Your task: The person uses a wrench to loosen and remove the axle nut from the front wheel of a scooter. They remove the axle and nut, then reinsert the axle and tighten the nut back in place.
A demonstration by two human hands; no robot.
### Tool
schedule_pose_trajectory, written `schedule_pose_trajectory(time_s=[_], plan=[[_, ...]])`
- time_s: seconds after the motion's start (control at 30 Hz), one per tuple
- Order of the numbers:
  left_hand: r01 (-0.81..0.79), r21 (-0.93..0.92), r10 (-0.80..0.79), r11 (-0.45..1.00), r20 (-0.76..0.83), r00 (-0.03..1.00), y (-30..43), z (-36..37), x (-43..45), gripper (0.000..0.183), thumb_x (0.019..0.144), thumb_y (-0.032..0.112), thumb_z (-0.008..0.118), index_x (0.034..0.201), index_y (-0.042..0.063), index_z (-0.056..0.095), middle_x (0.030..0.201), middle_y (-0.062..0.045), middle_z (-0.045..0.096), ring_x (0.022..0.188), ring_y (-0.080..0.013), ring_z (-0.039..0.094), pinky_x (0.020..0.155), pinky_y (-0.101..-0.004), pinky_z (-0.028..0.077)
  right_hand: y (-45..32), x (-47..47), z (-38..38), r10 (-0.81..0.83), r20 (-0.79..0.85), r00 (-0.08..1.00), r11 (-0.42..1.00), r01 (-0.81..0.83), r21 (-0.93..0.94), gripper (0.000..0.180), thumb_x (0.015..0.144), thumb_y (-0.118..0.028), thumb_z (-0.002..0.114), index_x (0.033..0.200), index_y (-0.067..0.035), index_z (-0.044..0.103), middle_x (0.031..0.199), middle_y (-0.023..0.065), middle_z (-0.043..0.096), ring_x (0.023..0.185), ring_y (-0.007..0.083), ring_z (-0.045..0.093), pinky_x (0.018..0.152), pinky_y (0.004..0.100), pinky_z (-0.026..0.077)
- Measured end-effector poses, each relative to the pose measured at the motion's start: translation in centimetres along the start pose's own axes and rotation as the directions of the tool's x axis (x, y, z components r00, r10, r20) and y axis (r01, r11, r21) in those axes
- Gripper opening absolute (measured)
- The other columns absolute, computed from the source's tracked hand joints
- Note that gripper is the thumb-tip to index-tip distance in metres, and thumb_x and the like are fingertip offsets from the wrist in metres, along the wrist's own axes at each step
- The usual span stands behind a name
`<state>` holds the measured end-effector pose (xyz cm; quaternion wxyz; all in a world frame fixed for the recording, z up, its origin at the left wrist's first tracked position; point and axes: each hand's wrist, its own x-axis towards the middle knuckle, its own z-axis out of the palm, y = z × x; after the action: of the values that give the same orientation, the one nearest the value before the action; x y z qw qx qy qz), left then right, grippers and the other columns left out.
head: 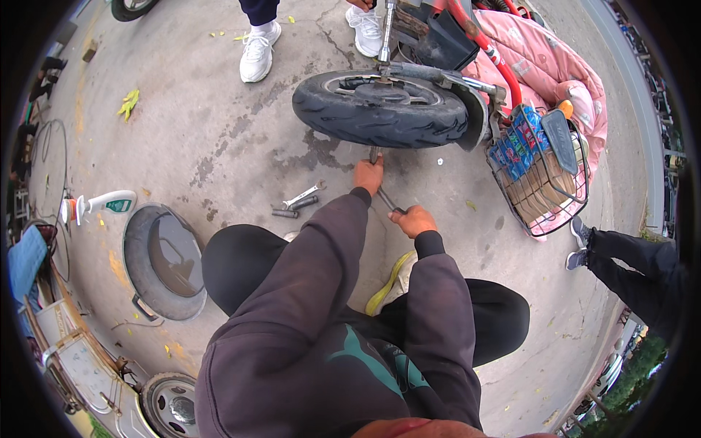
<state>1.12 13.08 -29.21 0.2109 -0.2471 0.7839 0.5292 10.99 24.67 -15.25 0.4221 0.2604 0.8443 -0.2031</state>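
In front of me the front wheel (pixel 383 112) of a red scooter stands off the ground, its black tire worn and dusty. My left hand (pixel 368 175) grips the head end of a long metal wrench (pixel 388 198) at the near side of the wheel, in line with the axle. Lower down, my right hand (pixel 414 221) is closed around the wrench's handle end. On the far side, a chrome socket tool (pixel 388 33) stands at the wheel's axle. Just beside it is another person's hand (pixel 361 4); whether it touches the tool is unclear.
A combination wrench (pixel 304 194) and dark sockets (pixel 304 203) lie left of my arms. A basin of water (pixel 131 257) and a spray bottle (pixel 112 202) stand further left. The scooter's wire basket (pixel 539 180) holds packages. People stand ahead and right.
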Motion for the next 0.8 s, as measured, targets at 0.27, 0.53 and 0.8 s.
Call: schedule_pose_trajectory(time_s=[0.27, 0.53, 0.8], plan=[[0.033, 0.011, -0.033, 0.999, 0.043, 0.999, 0.3, -0.4, -0.5, 0.056, 0.088, 0.051, 0.058, 0.084, -0.004, 0.070, 0.076, -0.026, 0.067, 0.081, -0.0444, 0.065, 0.076, -0.0453, 0.050, 0.2, 0.4, 0.2, 0.007, 0.027, 1.000, 1.000, -0.007, 0.024, 0.064, 0.079, -0.057, 0.068, 0.109, 0.000, 0.067, 0.114, 0.0212, 0.066, 0.111, 0.0347, 0.061, 0.093, 0.0421, 0.048], [-0.026, 0.100, 0.034, 0.995, -0.080, 0.996, 0.6, 0.1, -0.4, 0.059, 0.089, 0.053, 0.058, 0.073, -0.003, 0.068, 0.067, -0.021, 0.066, 0.072, -0.0394, 0.067, 0.072, -0.0440, 0.051, 1.3, 1.5, 0.7, -0.110, -0.152, 0.982, 0.994, 0.111, -0.001, 0.057, 0.079, -0.052, 0.070, 0.077, 0.005, 0.066, 0.068, 0.0142, 0.065, 0.063, 0.0248, 0.065, 0.064, 0.0377, 0.050], [-0.079, 0.086, 0.084, 0.993, -0.059, 0.995, 0.0, -0.3, -1.2, 0.060, 0.086, 0.056, 0.058, 0.091, -0.003, 0.069, 0.090, -0.027, 0.067, 0.093, -0.0446, 0.064, 0.084, -0.0483, 0.049, 1.8, 2.4, 2.1, -0.084, -0.054, 0.995, 0.965, 0.095, 0.246, 0.042, 0.081, -0.036, 0.074, 0.082, 0.005, 0.065, 0.057, 0.0102, 0.057, 0.039, 0.0180, 0.048, 0.038, 0.0340, 0.038]])
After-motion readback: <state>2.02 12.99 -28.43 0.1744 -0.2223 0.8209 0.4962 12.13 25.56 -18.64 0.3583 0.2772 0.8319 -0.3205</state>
